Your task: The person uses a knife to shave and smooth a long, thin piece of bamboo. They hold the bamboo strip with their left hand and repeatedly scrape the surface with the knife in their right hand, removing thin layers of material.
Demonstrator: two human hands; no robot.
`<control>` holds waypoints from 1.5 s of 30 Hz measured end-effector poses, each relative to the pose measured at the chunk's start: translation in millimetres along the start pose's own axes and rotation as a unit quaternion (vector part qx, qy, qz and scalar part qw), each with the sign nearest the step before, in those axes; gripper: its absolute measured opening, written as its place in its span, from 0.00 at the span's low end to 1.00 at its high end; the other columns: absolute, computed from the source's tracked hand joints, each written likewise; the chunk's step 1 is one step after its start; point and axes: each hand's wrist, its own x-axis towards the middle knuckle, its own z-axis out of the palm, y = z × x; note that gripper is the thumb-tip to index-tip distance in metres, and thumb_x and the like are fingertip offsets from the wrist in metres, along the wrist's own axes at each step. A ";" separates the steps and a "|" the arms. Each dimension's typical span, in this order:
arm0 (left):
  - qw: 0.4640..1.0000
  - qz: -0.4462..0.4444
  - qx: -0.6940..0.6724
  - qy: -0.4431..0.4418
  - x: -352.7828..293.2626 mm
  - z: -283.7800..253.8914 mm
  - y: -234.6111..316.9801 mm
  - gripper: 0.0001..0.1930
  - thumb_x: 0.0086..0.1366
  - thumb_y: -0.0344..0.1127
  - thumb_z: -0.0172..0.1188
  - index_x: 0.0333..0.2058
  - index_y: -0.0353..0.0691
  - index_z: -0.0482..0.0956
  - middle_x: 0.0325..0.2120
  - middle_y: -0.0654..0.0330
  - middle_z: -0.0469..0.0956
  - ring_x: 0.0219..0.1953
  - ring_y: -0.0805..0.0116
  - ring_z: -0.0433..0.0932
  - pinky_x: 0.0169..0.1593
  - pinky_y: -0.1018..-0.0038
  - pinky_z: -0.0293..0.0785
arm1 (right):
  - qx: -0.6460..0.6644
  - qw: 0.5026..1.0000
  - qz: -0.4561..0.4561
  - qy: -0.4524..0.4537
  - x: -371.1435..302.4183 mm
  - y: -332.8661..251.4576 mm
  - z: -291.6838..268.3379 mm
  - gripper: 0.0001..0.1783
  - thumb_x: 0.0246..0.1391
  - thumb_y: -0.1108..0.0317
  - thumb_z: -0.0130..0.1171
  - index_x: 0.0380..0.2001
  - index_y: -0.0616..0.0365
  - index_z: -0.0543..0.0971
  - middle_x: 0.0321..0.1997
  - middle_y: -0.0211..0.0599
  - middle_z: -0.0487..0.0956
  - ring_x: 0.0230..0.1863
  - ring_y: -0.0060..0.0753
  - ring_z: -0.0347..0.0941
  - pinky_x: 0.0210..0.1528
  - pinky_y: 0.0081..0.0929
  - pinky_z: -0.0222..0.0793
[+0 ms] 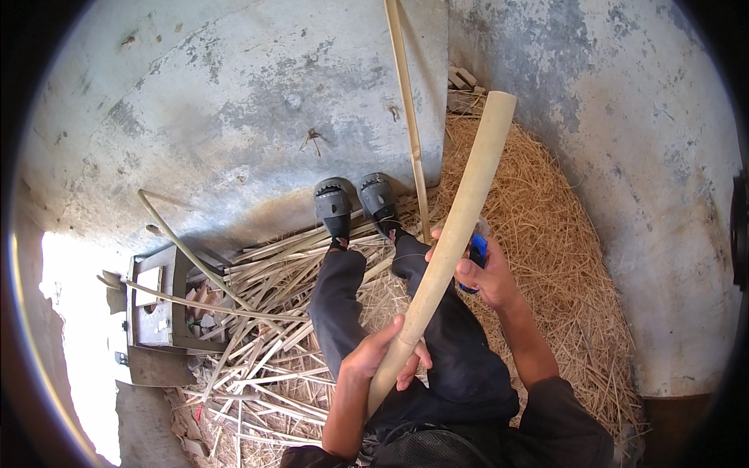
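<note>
We grip the pale pole (449, 242) low, left hand (382, 355) wrapped tight, right hand (488, 273) clutching a blue tool (476, 253), keeping strokes steady

Straw heap (562, 257), split cane strips (265, 312), grey metal box (160, 312), concrete wall (234, 101).

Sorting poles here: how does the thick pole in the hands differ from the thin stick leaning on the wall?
The thick pale pole is far wider than the thin stick. The pole is held by the left hand and the right hand, slanting across the lap; the stick stands free, nearly upright. The pole shows a blunt cut end. Both are pale, smooth and long.
</note>
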 end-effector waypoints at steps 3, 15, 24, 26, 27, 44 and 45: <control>1.000 0.011 0.025 0.005 4.0 -3.0 -1.8 0.49 0.80 0.73 0.32 0.48 0.20 0.78 0.17 0.49 0.76 0.20 0.56 0.81 0.28 0.66 0.81 | 0.021 1.000 0.013 -0.002 0.0 -3.7 3.5 0.34 0.64 0.58 0.73 0.67 0.65 0.75 0.48 0.34 0.86 0.42 0.17 0.80 0.43 0.18 0.74; 0.805 0.268 0.431 0.307 6.5 23.5 -16.9 0.26 0.82 0.46 0.57 0.64 0.27 0.73 0.47 0.50 0.85 0.40 0.65 0.87 0.47 0.69 0.84 | -0.043 0.993 0.020 0.111 0.7 4.1 7.1 0.25 0.67 0.66 0.70 0.62 0.67 0.78 0.49 0.39 0.87 0.54 0.30 0.84 0.61 0.30 0.77; 0.895 0.218 0.309 0.238 -3.1 24.0 -12.1 0.32 0.86 0.53 0.42 0.61 0.22 0.75 0.44 0.47 0.85 0.38 0.63 0.87 0.43 0.68 0.84 | -0.072 0.989 0.042 0.120 -7.3 12.4 -5.3 0.24 0.68 0.64 0.70 0.61 0.64 0.80 0.46 0.30 0.85 0.39 0.16 0.76 0.43 0.19 0.71; 0.909 0.203 0.291 0.217 -4.0 24.9 -9.9 0.34 0.86 0.55 0.40 0.57 0.21 0.76 0.42 0.45 0.84 0.38 0.60 0.87 0.43 0.67 0.84 | -0.063 0.993 0.019 0.100 -7.9 10.1 -4.0 0.25 0.67 0.66 0.69 0.63 0.66 0.79 0.51 0.35 0.85 0.44 0.21 0.80 0.48 0.22 0.75; 0.917 0.193 0.277 0.211 -5.0 24.5 -9.5 0.32 0.87 0.54 0.40 0.56 0.23 0.76 0.42 0.45 0.84 0.39 0.60 0.87 0.44 0.67 0.84 | -0.052 0.995 0.008 0.087 -8.2 8.7 -3.2 0.26 0.67 0.67 0.69 0.63 0.67 0.77 0.54 0.38 0.85 0.47 0.24 0.82 0.50 0.24 0.77; 0.920 0.147 0.302 0.201 2.8 14.1 -1.7 0.33 0.85 0.55 0.38 0.46 0.26 0.79 0.25 0.48 0.83 0.27 0.63 0.83 0.33 0.69 0.79 | 0.018 0.998 -0.041 0.045 -0.9 9.9 -4.9 0.50 0.51 0.55 0.84 0.68 0.68 0.69 0.49 0.53 0.87 0.53 0.43 0.87 0.56 0.39 0.85; 0.915 0.159 0.315 0.195 3.8 16.9 0.0 0.31 0.85 0.54 0.41 0.46 0.27 0.79 0.24 0.51 0.82 0.26 0.65 0.81 0.32 0.70 0.77 | 0.012 0.998 -0.035 0.045 -0.6 10.1 -6.1 0.49 0.51 0.56 0.84 0.68 0.68 0.69 0.50 0.52 0.87 0.53 0.42 0.87 0.55 0.38 0.85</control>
